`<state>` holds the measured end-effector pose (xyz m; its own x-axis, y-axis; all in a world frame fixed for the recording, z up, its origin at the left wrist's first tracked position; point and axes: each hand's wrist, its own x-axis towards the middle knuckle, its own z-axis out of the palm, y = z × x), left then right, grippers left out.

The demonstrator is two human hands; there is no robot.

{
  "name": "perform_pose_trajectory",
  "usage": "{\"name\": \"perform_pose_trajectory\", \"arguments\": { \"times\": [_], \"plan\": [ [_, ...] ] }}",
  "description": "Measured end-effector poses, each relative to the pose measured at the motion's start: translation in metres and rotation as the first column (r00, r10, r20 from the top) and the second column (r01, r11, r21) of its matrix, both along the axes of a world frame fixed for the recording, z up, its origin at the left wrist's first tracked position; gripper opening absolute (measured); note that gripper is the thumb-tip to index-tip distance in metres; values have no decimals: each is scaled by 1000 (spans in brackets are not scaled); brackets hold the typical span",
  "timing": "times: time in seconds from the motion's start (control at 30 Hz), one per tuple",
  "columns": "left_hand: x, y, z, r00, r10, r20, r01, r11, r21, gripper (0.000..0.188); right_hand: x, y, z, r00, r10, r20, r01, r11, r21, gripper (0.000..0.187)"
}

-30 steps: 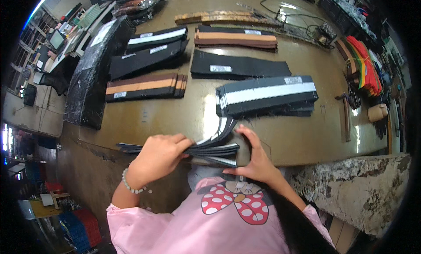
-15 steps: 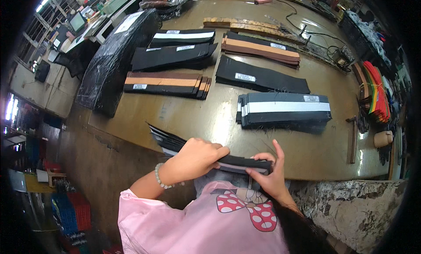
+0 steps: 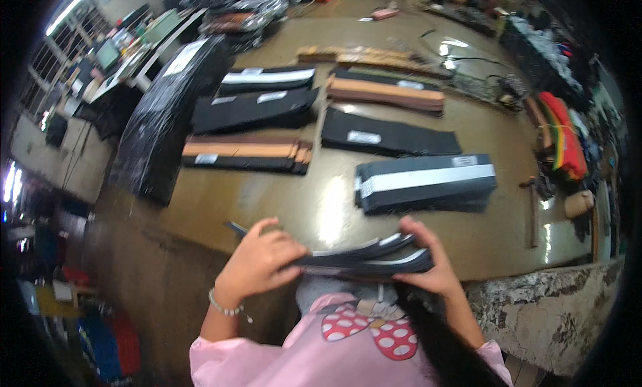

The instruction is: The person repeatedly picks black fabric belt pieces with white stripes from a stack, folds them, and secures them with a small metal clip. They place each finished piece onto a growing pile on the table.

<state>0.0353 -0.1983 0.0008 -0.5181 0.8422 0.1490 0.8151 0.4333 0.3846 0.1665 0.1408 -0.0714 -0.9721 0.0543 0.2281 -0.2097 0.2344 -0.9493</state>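
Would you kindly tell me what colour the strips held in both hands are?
Black strips, some with pale edges, seen in the head view.

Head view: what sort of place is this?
Probably a workshop for strap or belt material. Both hands, left and right, hold a bundle of dark strips; sorted stacks cover the bench, with a hammer nearby.
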Motion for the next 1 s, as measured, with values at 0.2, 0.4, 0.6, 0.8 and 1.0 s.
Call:
{"name": "perform_pose_trajectory", "arguments": {
  "times": [0.2,0.4,0.6,0.8,1.0],
  "plan": [
    [11,9,3,979,109,-173,-107,994,19,35,0,-3,-3,987,109,-115,-91,984,152,42],
    [10,-23,-26,864,501,47,-470,771,429,47,5,3,-5,995,69,-78,-71,997,-22,28],
    [6,-19,-56,926,167,337,-321,818,477,52,-3,-3,-7,991,83,-101,-82,997,16,85],
    [3,-8,-69,819,158,552,-534,563,631,100,2,8,-12,991,79,-110,-35,933,357,99],
    [28,25,-95,842,172,510,-497,613,614,110,18,6,-18,984,-34,-173,71,975,213,100]
  ]
}}
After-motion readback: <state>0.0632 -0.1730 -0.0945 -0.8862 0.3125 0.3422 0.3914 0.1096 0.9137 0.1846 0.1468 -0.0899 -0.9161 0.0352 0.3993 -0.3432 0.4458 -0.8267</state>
